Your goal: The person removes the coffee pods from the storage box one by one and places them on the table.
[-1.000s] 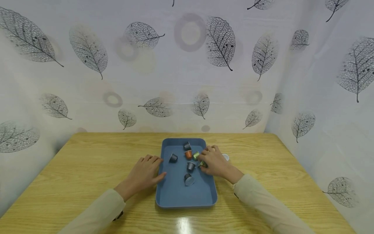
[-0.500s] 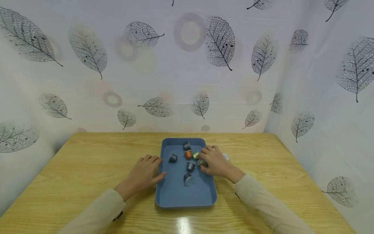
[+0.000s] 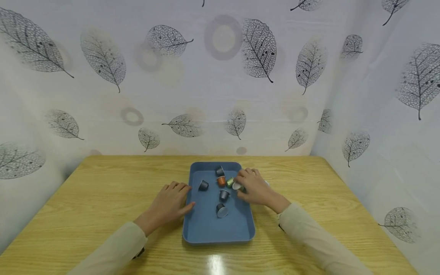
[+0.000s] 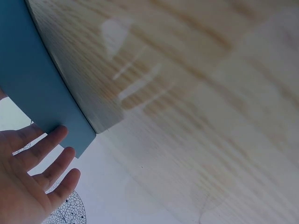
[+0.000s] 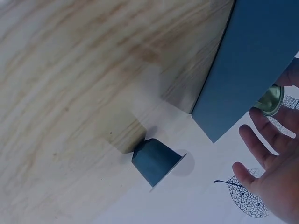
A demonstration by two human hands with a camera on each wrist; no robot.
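Counting one tray (image 3: 206,229) on one table (image 3: 120,191), two hands and eight pods, seven of the pods in or over the tray. Inside, four dark: the far dark pod (image 3: 220,171), the left dark pod (image 3: 203,185), the middle dark pod (image 3: 224,195) and the near dark pod (image 3: 221,210). Also inside, one orange pod (image 3: 221,181), just beside the far dark pod, and one green pod (image 3: 230,182), just beside the held pod (image 5: 271,101). Out on the table, just past the tray's right side, one table pod (image 5: 155,162), upright with lid on top, mostly hidden by a hand in the head view

Compared with half a second ago: the right hand (image 3: 256,189) slightly farther right, the held pod turned with its pale lid more toward the head camera; otherwise unchanged for the left hand (image 3: 167,204) and the other pods

At right, pinching the held pod, also green, between thumb and fingers, other fingers spread, at the tray's right side. At left, grasping nothing, fingers loosely spread and touching the tray's left side, thumb reaching over the rim
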